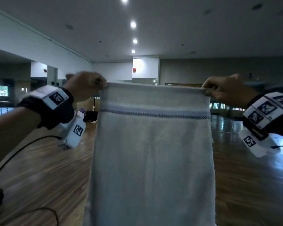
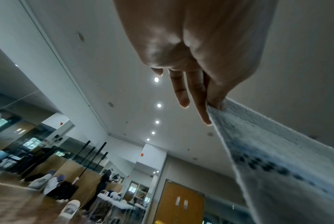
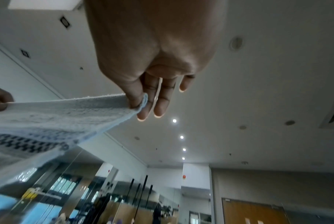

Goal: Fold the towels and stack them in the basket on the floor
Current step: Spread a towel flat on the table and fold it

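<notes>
Plainly the work is at an early step: one towel (image 1: pixel 152 144) hangs unfolded at full length in front of the person, well above the wooden floor (image 1: pixel 44 168), and no fold has been made in it yet as far as the views show. At the towel's upper left corner, the left hand (image 1: pixel 86 86) pinches the hem between thumb and forefinger, its other fingers (image 2: pixel 179 89) loosely extended. Across the towel's top, just below the hem, runs one patterned band (image 1: pixel 153 112). At the towel's upper right corner, the right hand (image 1: pixel 225 91) pinches the hem the same way.

Counted: one towel, two hands, both gripping it. The basket is in none of the views, nor are any other towels, so I cannot tell how many are already stacked or remain. Judging from this, folding this towel and placing it in the basket are both left.
</notes>
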Motion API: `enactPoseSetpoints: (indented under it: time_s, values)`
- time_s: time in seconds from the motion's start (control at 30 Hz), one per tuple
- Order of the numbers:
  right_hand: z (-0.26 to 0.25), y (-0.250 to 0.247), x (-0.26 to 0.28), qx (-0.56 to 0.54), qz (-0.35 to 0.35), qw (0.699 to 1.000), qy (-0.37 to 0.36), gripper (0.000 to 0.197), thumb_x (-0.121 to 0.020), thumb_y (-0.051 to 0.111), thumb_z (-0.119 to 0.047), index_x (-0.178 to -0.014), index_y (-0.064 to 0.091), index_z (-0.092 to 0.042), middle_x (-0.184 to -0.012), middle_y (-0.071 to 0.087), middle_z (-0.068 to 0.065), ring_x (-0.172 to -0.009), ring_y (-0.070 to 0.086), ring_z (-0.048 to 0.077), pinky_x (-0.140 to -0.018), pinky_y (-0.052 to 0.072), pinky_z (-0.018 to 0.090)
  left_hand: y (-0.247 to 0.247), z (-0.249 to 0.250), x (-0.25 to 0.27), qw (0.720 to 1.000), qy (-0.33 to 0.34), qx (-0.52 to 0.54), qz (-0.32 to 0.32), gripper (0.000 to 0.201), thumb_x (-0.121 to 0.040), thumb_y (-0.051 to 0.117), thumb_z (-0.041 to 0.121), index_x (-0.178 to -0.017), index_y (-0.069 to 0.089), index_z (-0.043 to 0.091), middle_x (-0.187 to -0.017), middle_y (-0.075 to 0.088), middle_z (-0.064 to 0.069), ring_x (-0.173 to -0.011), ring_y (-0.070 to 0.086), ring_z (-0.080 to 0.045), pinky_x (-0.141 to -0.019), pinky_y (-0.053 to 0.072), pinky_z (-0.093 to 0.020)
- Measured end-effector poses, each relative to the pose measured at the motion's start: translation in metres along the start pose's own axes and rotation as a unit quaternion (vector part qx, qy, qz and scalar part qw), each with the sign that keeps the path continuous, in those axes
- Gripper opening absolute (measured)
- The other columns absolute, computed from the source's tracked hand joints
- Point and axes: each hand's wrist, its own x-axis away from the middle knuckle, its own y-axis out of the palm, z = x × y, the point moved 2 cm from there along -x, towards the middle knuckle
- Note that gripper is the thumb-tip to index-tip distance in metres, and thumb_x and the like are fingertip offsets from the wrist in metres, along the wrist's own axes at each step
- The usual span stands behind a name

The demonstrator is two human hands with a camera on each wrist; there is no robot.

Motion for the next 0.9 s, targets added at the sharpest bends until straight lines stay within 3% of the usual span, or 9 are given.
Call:
enactPoseSetpoints:
  time_s: [0.03, 0.1, 0.17, 0.27, 0.4, 0.6, 0.7, 0.8, 0.9]
  values:
    - [0.004, 0.019, 0.004, 0.005, -0.019, 1.000, -0.012, 0.014, -0.087, 0.061, -0.030, -0.092, 0.066, -0.018, -0.076, 0.064, -0.003, -0.071, 0.061, 0.019, -0.087, 0.045, 0.046, 0.017, -0.008, 0.006, 0.999, 0.010, 0.003, -0.031, 0.012, -0.088, 0.058, 0.009, -0.096, 0.065, 0.004, -0.092, 0.066, -0.012, -0.089, 0.063, -0.029, -0.084, 0.051, -0.048]
    - [0.008, 0.060, 0.017, 0.011, -0.077, 0.997, -0.022, 0.012, -0.088, 0.059, -0.031, -0.091, 0.064, -0.021, -0.077, 0.065, -0.005, -0.069, 0.060, 0.016, -0.089, 0.043, 0.043, 0.054, -0.025, 0.025, 0.995, 0.019, -0.018, -0.093, 0.013, -0.086, 0.059, 0.004, -0.083, 0.063, 0.016, -0.085, 0.066, -0.014, -0.081, 0.064, -0.032, -0.073, 0.053, -0.043]
    - [0.007, 0.095, 0.031, 0.013, -0.130, 0.991, -0.028, 0.006, -0.089, 0.059, -0.027, -0.091, 0.062, -0.022, -0.077, 0.063, -0.007, -0.067, 0.052, 0.011, -0.092, 0.041, 0.045, 0.087, -0.042, 0.042, 0.990, -0.008, -0.082, -0.116, 0.015, -0.087, 0.059, 0.006, -0.083, 0.066, 0.019, -0.089, 0.068, -0.009, -0.081, 0.064, -0.027, -0.068, 0.043, -0.031]
    - [0.010, 0.117, 0.034, 0.035, -0.119, 0.992, -0.032, 0.004, -0.090, 0.057, -0.026, -0.090, 0.059, -0.022, -0.076, 0.061, -0.007, -0.066, 0.050, 0.011, -0.093, 0.038, 0.045, 0.109, -0.053, 0.045, 0.986, -0.046, -0.146, -0.070, 0.015, -0.090, 0.053, 0.014, -0.095, 0.067, 0.017, -0.100, 0.067, -0.004, -0.088, 0.060, -0.022, -0.069, 0.025, -0.026]
    - [0.016, 0.095, 0.008, 0.050, -0.014, 0.999, -0.009, 0.006, -0.090, 0.057, -0.023, -0.093, 0.061, -0.018, -0.085, 0.066, 0.002, -0.080, 0.059, 0.023, -0.092, 0.029, 0.040, 0.096, -0.049, 0.010, 0.996, -0.011, -0.089, 0.005, 0.012, -0.088, 0.054, 0.008, -0.095, 0.064, 0.007, -0.092, 0.066, -0.017, -0.085, 0.060, -0.031, -0.070, 0.043, -0.035]
    - [0.020, 0.055, -0.016, -0.019, 0.052, 0.997, 0.052, 0.010, -0.086, 0.060, -0.031, -0.091, 0.061, -0.023, -0.090, 0.066, -0.001, -0.091, 0.063, 0.028, -0.101, 0.032, 0.051, 0.059, -0.022, -0.017, 0.988, -0.030, -0.011, 0.148, 0.022, -0.090, 0.056, 0.021, -0.102, 0.066, 0.005, -0.094, 0.068, -0.017, -0.082, 0.062, -0.028, -0.070, 0.043, -0.028]
    - [0.017, 0.048, -0.011, -0.064, 0.070, 0.993, 0.067, 0.012, -0.083, 0.060, -0.033, -0.090, 0.061, -0.024, -0.086, 0.062, -0.002, -0.092, 0.062, 0.029, -0.096, 0.037, 0.058, 0.056, -0.020, -0.011, 0.986, -0.029, 0.027, 0.159, 0.023, -0.089, 0.057, 0.024, -0.101, 0.067, 0.006, -0.097, 0.069, -0.017, -0.086, 0.064, -0.028, -0.076, 0.050, -0.032]
    - [0.014, 0.053, 0.001, -0.096, 0.056, 0.992, 0.068, 0.013, -0.082, 0.059, -0.036, -0.090, 0.061, -0.026, -0.085, 0.060, -0.002, -0.086, 0.060, 0.026, -0.090, 0.040, 0.060, 0.063, -0.021, 0.001, 0.988, -0.045, 0.036, 0.143, 0.023, -0.090, 0.058, 0.024, -0.101, 0.066, 0.006, -0.096, 0.068, -0.014, -0.080, 0.059, -0.020, -0.072, 0.046, -0.027]
    - [0.011, 0.066, 0.014, -0.125, 0.024, 0.990, 0.060, 0.010, -0.087, 0.062, -0.024, -0.094, 0.063, -0.017, -0.089, 0.063, 0.007, -0.082, 0.056, 0.023, -0.078, 0.045, 0.041, 0.073, -0.025, 0.017, 0.991, -0.055, 0.021, 0.119, 0.023, -0.091, 0.057, 0.023, -0.104, 0.065, 0.006, -0.096, 0.067, -0.011, -0.082, 0.057, -0.018, -0.071, 0.041, -0.024]
